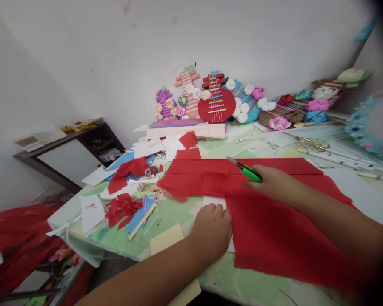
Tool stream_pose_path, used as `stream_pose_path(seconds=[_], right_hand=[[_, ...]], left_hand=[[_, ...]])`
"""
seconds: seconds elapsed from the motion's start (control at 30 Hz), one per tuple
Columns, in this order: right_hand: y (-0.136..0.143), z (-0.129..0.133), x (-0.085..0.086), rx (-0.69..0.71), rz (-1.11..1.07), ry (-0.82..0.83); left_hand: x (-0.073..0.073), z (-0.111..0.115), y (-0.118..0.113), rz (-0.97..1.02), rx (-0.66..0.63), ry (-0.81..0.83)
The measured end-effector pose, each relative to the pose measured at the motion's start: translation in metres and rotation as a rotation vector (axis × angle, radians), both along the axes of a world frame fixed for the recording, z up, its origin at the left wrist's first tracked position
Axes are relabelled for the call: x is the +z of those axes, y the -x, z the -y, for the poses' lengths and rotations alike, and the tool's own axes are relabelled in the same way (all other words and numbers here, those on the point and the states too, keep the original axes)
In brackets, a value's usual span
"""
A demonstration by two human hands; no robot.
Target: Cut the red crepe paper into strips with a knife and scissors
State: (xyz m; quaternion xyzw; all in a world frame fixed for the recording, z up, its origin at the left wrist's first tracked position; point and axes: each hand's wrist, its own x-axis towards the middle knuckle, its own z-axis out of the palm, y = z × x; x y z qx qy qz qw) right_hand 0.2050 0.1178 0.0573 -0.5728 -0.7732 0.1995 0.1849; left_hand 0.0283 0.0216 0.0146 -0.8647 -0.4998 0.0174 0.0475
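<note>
One heap of red cloth [22, 238] starts us off at the far left, low beside the table [178, 209], with a dark cabinet [67, 163] with a white door beyond it, near the wall. Onto the table now: a white card [92, 222] at the left edge, then a pile of crumpled red scraps [123, 208] and, just right of it, a pale strip [142, 221] lying slantwise over blue paper [134, 224]. Along the far side stand toy lutes — a purple one [164, 101], a peach one [187, 83], a red one [223, 108] and a blue one [252, 114], several trimmed with rosettes.

Nearer, a yellow card [167, 239] lies partly under the left forearm, and here's the left hand [214, 231], knuckles up, fingers curled together at the left edge of the big red sheet [274, 229]; whether they pinch anything, I cannot tell. That sheet spreads across the middle and right of the table, a red square [215, 183] lying near its left end. Above it comes the right hand [271, 185], fingers clamped on a green-handled cutter [250, 173] — blade pointing left and far. Over on the far right: gold-handled scissors [317, 145], white rods [341, 160] and a round thing with frilly blue trim [357, 127].
</note>
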Motion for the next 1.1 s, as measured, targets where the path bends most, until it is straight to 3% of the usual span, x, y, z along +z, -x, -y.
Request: stream_pose_path(seconds=[0.2, 0.33, 0.43, 0.53, 0.67, 1.1], right_hand=[[-0.032, 0.03, -0.019, 0.147, 0.177, 0.056], [-0.03, 0.036, -0.021, 0.254, 0.29, 0.039], [-0.021, 0.036, -0.019, 0.274, 0.316, 0.056], [-0.014, 0.036, -0.017, 0.283, 0.332, 0.07], [-0.009, 0.036, -0.016, 0.269, 0.381, 0.065], [0.007, 0.038, -0.006, 0.279, 0.482, 0.05]], left_hand=[[0.014, 0.008, 0.004, 0.059, 0.014, 0.048], [0.032, -0.016, 0.022, 0.112, 0.139, -0.016], [0.037, -0.04, 0.034, 0.138, 0.108, -0.042], [0.035, -0.055, 0.04, 0.135, 0.009, -0.014], [0.028, -0.058, 0.041, 0.12, -0.069, 0.019], [0.019, -0.06, 0.04, 0.117, -0.07, 0.064]])
